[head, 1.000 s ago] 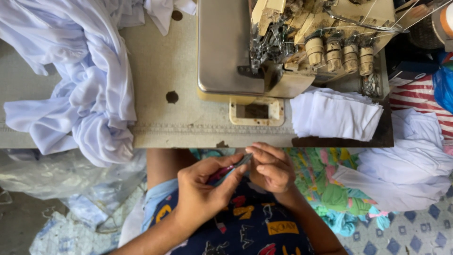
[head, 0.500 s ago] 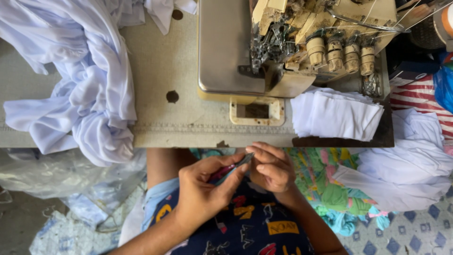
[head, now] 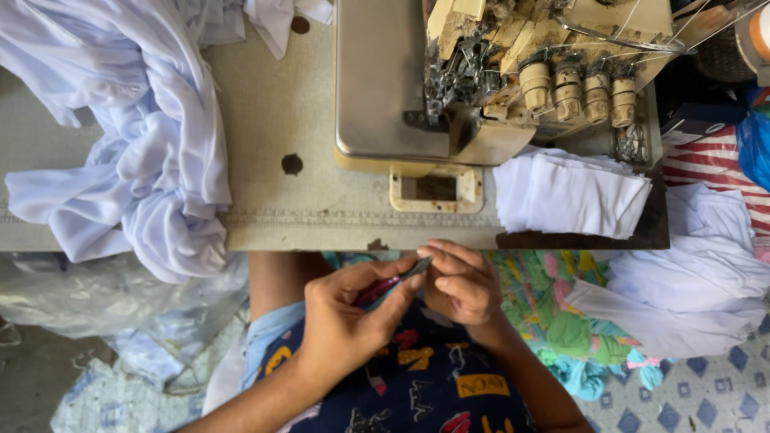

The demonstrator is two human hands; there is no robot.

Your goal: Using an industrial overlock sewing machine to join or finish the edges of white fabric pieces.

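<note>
Here, the left hand [head: 345, 321] is gripping small thread snips [head: 399, 281] with a reddish handle; the right hand [head: 461, 285] is curling narrow beside their tip, below the sewing table [head: 321, 224].

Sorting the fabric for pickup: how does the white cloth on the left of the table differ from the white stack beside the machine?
The left cloth is one big crumpled heap spilling over the table edge; the white stack is small, folded and neatly piled. The heap has a faint bluish tint; the stack looks plain white. Both lie on the table, untouched by either hand.
</note>
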